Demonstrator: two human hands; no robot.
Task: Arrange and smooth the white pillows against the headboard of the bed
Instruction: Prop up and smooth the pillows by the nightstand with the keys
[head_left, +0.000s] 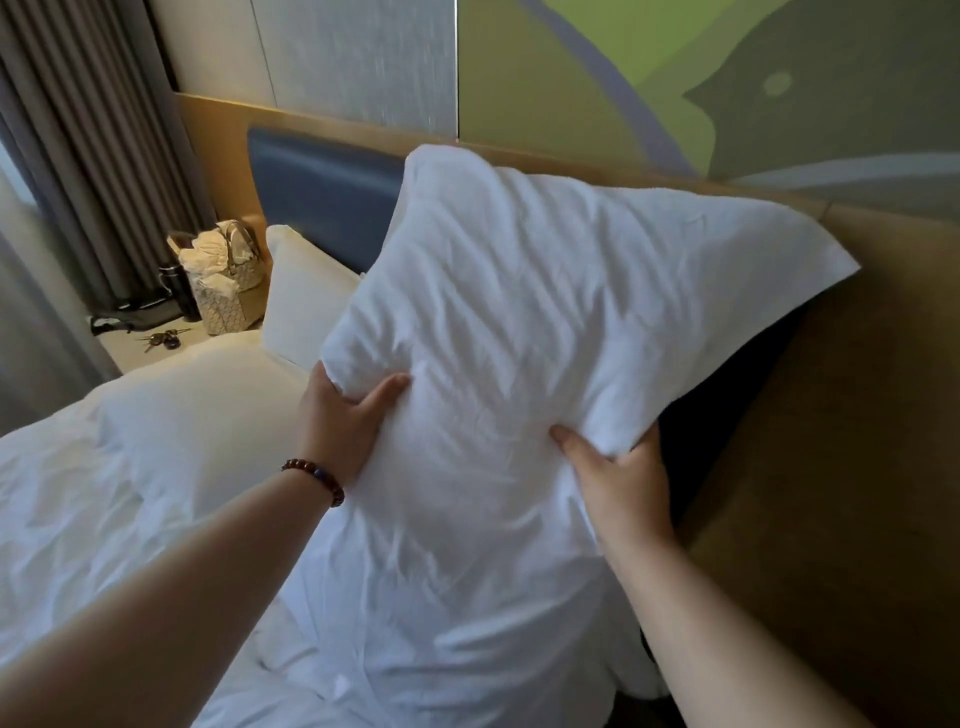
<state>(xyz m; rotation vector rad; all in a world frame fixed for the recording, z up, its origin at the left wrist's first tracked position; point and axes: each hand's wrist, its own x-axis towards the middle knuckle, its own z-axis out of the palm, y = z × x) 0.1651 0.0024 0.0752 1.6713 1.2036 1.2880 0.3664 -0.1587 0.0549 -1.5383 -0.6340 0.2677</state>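
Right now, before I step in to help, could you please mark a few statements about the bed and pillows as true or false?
1. The left hand and the right hand both grip the large pillow near its lower edge. True.
2. The beaded bracelet is on the right wrist. False: it is on the left wrist.
3. A second pillow stands by the blue headboard. True.
4. The large pillow lies flat on the bed. False: it is held up, tilted, in front of the headboard.
5. Keys lie on the bedside table near a bag. True.
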